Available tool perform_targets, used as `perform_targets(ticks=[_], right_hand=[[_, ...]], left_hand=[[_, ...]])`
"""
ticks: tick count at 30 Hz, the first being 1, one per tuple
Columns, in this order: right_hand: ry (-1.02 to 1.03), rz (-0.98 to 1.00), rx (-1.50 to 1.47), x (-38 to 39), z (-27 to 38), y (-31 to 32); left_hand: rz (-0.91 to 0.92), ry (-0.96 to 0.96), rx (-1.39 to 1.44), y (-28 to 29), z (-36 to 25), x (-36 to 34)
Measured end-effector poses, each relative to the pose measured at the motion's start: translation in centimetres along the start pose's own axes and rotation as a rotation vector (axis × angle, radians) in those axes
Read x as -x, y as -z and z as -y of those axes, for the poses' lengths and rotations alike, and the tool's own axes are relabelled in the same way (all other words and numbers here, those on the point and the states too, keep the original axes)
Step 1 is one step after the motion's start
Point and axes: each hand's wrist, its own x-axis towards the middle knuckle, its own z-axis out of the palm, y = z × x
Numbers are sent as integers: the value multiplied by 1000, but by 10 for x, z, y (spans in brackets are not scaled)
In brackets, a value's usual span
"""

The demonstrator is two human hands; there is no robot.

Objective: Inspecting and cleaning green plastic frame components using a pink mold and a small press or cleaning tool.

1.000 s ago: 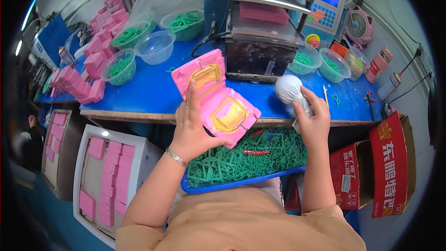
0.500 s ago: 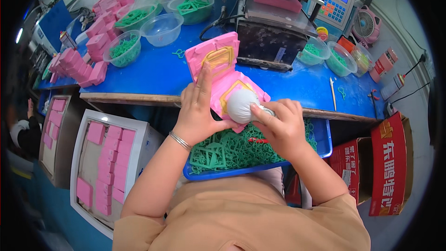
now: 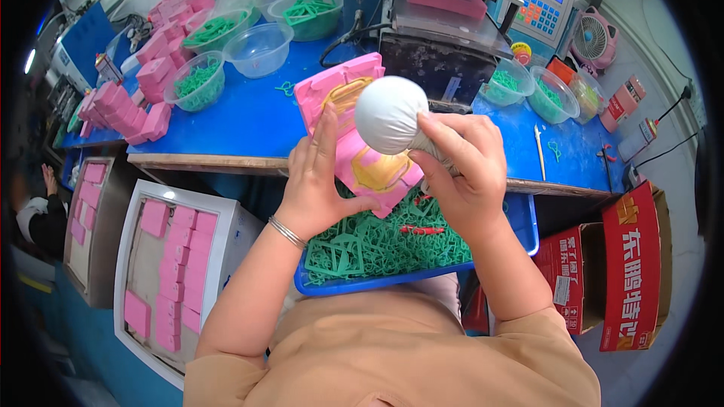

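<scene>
My right hand (image 3: 469, 169) pinches the gathered neck of a round white cloth powder pouch (image 3: 388, 114), raised above a two-part pink mould (image 3: 381, 188). The mould stands opened out at the table's front edge, its far half tilted up. Yellowish frame-shaped recesses show in both halves; the pouch hides part of them. My left hand (image 3: 313, 181) grips the mould's left side, fingers along the raised half and thumb by the lower half. Under both hands lies a blue tray (image 3: 392, 282) heaped with green rubbery pieces (image 3: 362, 249) and a red-handled tool (image 3: 422, 230).
Behind the mould stands a black press machine (image 3: 430, 68). Clear bowls, such as one with green pieces (image 3: 200, 83), flank it. Pink blocks pile up at the far left (image 3: 121, 105) and on a white-framed heater (image 3: 121, 294). A red carton (image 3: 633, 267) stands right.
My right hand has lifted the white pouch up and away from the mould's lower half. The mould has shifted slightly left and toward me in my left hand.
</scene>
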Motion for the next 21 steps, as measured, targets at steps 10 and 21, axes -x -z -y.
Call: perform_targets(ticks=[10,21], right_hand=[[-79,-70,-7,-6,-10,-3],[-253,-132,24,17,-16,12]], left_hand=[[-12,-26,-4,2,-1,2],[-8,-41,6,0,0,3]])
